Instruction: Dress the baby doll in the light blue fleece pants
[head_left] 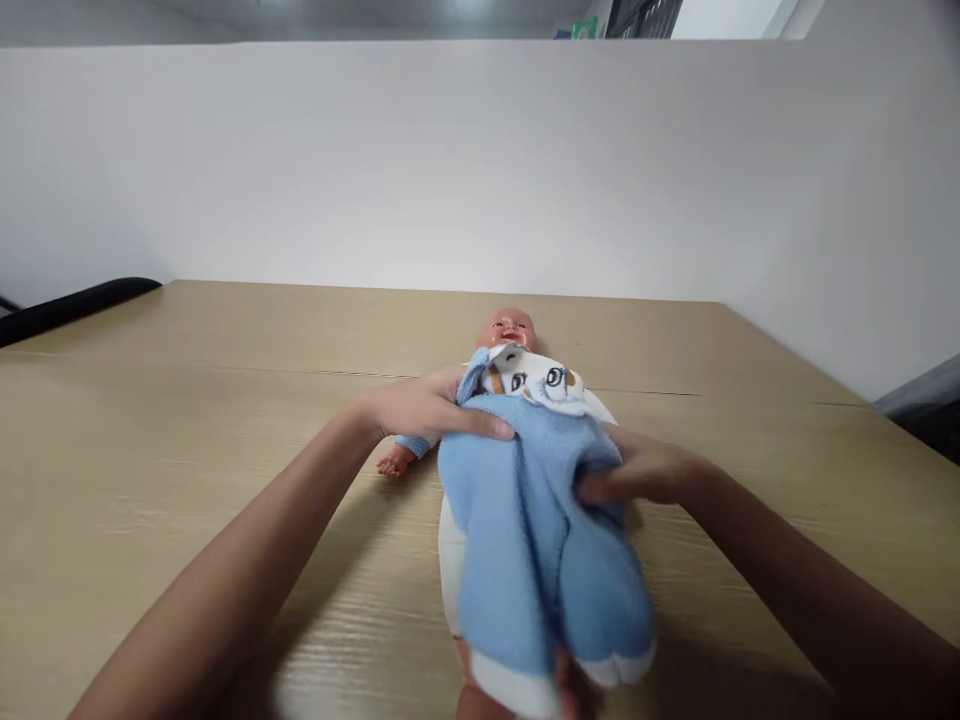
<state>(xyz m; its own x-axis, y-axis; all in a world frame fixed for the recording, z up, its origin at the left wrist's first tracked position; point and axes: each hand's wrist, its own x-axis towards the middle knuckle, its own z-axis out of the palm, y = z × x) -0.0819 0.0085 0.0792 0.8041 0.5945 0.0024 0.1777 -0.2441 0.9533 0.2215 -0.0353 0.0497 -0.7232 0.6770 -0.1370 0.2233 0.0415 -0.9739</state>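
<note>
A baby doll lies face up on the table, its head at the far end. Light blue doll pants with white cuffs are spread over its body, covering most of it. My left hand grips the upper left edge of the pants, thumb on top and other fingers hidden behind. On the other side, my right hand is closed on a bunched fold of the same cloth. Above the pants shows a white top with an embroidered animal face. One doll hand pokes out at the left; the doll's legs show below.
The wooden table has seams running across it. Behind it stands a pale partition wall, continuing down the right side. A black curved edge, perhaps of a chair, is at the far left.
</note>
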